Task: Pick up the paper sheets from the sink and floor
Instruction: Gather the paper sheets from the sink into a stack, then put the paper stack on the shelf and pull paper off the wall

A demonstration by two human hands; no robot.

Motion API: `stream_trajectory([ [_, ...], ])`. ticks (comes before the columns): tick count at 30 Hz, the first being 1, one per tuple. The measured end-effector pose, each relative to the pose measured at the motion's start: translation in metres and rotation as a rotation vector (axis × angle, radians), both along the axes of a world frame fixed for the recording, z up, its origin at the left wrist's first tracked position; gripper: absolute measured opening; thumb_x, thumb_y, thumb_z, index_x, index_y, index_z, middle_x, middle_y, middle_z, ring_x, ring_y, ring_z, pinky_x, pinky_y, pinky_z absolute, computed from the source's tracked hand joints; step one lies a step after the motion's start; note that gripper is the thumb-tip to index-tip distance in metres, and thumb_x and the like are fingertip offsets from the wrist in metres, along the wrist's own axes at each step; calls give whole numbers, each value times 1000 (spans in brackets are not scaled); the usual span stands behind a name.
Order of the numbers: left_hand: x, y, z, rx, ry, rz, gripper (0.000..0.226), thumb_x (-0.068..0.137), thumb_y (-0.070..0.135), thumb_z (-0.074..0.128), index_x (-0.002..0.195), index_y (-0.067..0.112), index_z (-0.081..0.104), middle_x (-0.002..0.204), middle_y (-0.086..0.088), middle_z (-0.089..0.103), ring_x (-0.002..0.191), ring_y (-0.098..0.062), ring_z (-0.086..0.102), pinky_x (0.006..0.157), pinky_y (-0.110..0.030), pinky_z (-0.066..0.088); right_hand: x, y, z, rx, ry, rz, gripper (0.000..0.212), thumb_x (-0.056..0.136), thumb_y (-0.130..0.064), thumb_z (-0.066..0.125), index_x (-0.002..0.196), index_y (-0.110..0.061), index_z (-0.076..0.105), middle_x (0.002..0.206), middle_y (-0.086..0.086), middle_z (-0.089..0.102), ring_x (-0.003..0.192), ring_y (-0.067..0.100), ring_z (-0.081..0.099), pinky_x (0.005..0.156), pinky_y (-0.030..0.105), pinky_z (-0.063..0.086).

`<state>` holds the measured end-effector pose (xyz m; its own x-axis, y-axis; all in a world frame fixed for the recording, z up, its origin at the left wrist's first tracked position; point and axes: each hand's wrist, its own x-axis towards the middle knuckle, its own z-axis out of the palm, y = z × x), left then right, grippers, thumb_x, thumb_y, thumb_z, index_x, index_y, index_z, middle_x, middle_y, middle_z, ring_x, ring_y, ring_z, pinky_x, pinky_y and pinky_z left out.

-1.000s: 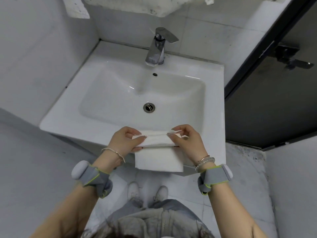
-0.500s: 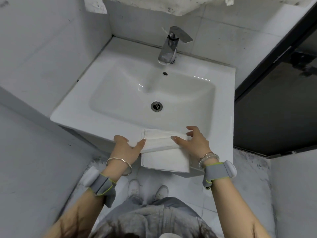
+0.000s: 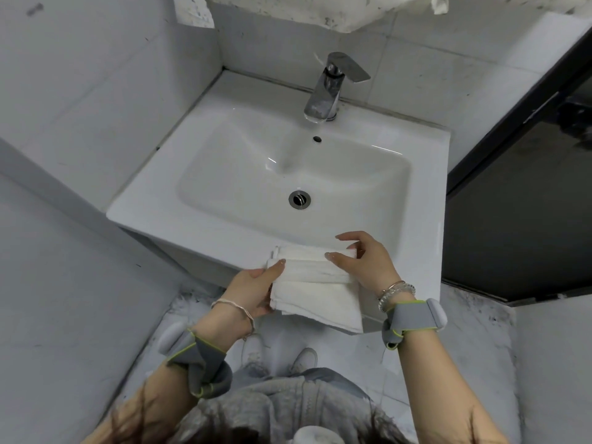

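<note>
We observed two hands at the near rim of one white sink (image 3: 429,219), both engaged with a single folded stack of white paper sheets (image 3: 315,290). The left hand (image 3: 253,291) approached from below and to the left, wrist bent upward, its thumb (image 3: 276,265) laid across the top of the stack's left edge while its fingers passed beneath; its grip was thus clamped on the paper sheets. The right hand (image 3: 368,264) came from the right with the palm turned down, its thumb (image 3: 336,258) pressing on the upper fold and its index finger extended above it over the far edge. Whether this second grip closed around the stack or merely pressed on it, we could not tell.

The paper sheets lay on the sink's front ledge, their upper part resting on the rim and their lower part hanging over the front edge toward the floor (image 3: 474,363). We could not count the individual sheets in the stack.

We counted one faucet (image 3: 326,91) at the back of the basin, one drain (image 3: 299,199) at its centre, and one overflow hole (image 3: 317,139) just beneath the faucet. Each forearm carried one grey wrist strap (image 3: 413,318), two in all, with bracelets at both wrists. Two white shoes (image 3: 304,360) stood on the floor below the hands.
</note>
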<state>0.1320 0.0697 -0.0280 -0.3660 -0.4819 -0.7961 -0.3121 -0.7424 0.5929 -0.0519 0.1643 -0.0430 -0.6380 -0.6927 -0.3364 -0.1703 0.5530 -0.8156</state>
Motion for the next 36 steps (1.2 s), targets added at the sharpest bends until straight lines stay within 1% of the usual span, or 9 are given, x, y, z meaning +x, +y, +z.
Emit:
stream_trajectory([
  [5,-12,-2,7,105,23,-10,25,89,28,61,100,5,60,91,-13,64,80,-24,62,64,-33,57,7,-2,-3,-33,39,25,21,77,-18,75,94,-24,64,65,-5,52,61,7,46,60,7,37],
  [11,-18,-5,6,168,-17,-86,40,81,43,67,104,11,61,96,-12,67,83,-27,65,68,-45,58,8,-1,-6,-50,75,43,16,78,-20,74,89,-27,65,67,-7,50,67,7,46,66,13,36],
  [15,-18,-11,2,101,-41,-117,68,66,49,75,118,8,60,110,-16,67,102,-33,65,94,-49,50,10,0,-6,-88,75,50,15,78,-21,74,84,-31,64,67,-7,50,66,8,45,66,14,36],
  [19,-18,-14,1,-57,-49,-121,53,77,42,70,118,11,61,112,-13,66,103,-30,64,98,-44,49,9,0,0,-151,24,4,15,81,-21,72,79,-34,65,66,-8,52,66,10,50,70,17,40],
  [24,-26,-23,24,-97,140,-95,15,87,28,63,95,16,66,99,-10,70,88,-25,66,89,-38,51,3,-1,21,-338,-310,-278,10,89,-22,61,91,-17,70,93,1,65,81,9,58,75,20,48],
  [28,-39,-34,51,-80,358,-90,26,90,25,57,111,12,65,99,-5,71,81,-15,69,79,-29,56,-12,-9,37,-447,-873,-473,47,87,-50,55,106,-8,66,102,13,66,88,27,63,87,36,49],
  [31,-49,-41,77,-29,513,-157,26,85,28,53,102,15,68,95,-4,72,79,-14,71,80,-31,56,-20,-13,52,-515,-1062,-456,56,89,-54,43,120,-11,62,116,14,63,103,31,60,104,43,42],
  [34,-61,-48,98,-15,619,-217,33,77,32,55,101,16,70,99,-5,73,85,-17,70,85,-37,53,-16,-13,82,-669,-1100,-204,44,88,-35,42,80,-11,78,83,9,74,73,23,72,68,31,59],
  [36,-72,-53,107,-54,610,-236,37,81,32,57,111,14,67,104,-7,71,90,-20,68,85,-38,53,-15,-15,99,-721,-1077,-153,32,70,-31,54,61,-11,77,66,6,73,58,19,71,49,26,56],
])
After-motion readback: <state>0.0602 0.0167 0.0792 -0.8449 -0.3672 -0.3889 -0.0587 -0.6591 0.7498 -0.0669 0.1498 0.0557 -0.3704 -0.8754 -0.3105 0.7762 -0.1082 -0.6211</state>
